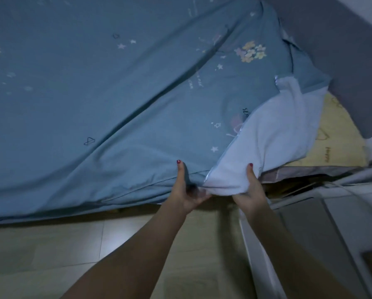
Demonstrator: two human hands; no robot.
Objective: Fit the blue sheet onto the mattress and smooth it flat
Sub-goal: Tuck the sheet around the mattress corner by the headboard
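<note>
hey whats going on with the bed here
A person is putting a blue sheet on a mattress. Both hands grip it at the near corner: the left hand holds the blue printed side, the right hand holds the part turned over to show its pale underside. That corner is not yet fitted, so a yellow layer underneath still shows. Long creases run across the sheet, so it is not smooth yet.
</note>
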